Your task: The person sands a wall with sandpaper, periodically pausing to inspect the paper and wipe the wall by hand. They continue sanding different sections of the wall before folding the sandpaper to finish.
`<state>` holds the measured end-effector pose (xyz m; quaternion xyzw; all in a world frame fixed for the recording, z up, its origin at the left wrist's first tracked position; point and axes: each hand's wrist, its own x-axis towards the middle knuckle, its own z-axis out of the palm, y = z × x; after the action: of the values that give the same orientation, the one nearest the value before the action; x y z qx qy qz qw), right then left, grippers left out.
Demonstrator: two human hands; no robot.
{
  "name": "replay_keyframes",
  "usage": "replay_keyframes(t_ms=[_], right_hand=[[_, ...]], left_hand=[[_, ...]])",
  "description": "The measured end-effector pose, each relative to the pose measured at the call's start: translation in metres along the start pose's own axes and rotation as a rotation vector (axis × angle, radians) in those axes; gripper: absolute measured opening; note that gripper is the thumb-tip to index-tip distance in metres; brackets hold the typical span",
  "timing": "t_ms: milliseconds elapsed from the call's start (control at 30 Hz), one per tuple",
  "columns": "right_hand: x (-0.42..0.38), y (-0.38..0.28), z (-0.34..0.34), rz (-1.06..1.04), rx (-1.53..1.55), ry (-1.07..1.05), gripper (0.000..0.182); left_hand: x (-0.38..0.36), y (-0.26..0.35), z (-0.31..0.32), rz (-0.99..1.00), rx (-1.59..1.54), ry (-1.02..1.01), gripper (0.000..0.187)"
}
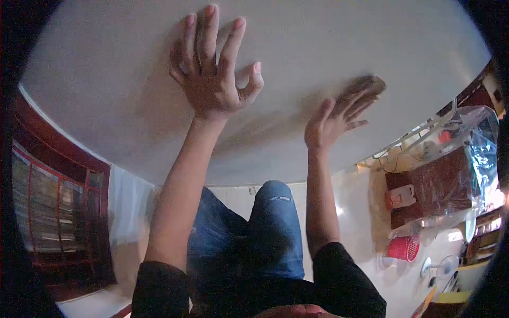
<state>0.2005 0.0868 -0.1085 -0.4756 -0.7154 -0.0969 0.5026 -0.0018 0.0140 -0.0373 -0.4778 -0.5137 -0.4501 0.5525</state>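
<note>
My left hand [212,87] is raised in front of a pale grey wall [286,47], its back towards me and its fingers spread. Those fingertips point up the wall, and the thumb sticks out to the right with nothing held. Lower and further right, my right hand [336,119] is held sideways near the same wall, fingers apart and holding nothing. A soft shadow falls on the wall around both hands. My knees in blue jeans [273,233] show below, between the forearms.
At the left stands a barred window [58,212] with a dark red frame. On the right are a brown table [440,183] under clear plastic with a red and white item [401,196], a red basket [403,248] and a white fan [442,266].
</note>
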Motion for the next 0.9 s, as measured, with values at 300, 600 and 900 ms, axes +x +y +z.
replay_keyframes(t_ms=[300,600,900], right_hand=[[-0.048,0.005,0.012,-0.383,-0.156,-0.119,0.085],[-0.063,-0.027,0.020,-0.336,0.094,-0.126,0.078],[0.007,-0.016,0.007,0.107,0.307,0.200,0.097]], left_hand=[[0.007,0.000,0.004,0.057,-0.057,0.059,0.060],[0.007,0.000,0.001,0.056,-0.032,0.029,0.059],[0.005,0.002,0.001,0.033,-0.008,0.007,0.060]])
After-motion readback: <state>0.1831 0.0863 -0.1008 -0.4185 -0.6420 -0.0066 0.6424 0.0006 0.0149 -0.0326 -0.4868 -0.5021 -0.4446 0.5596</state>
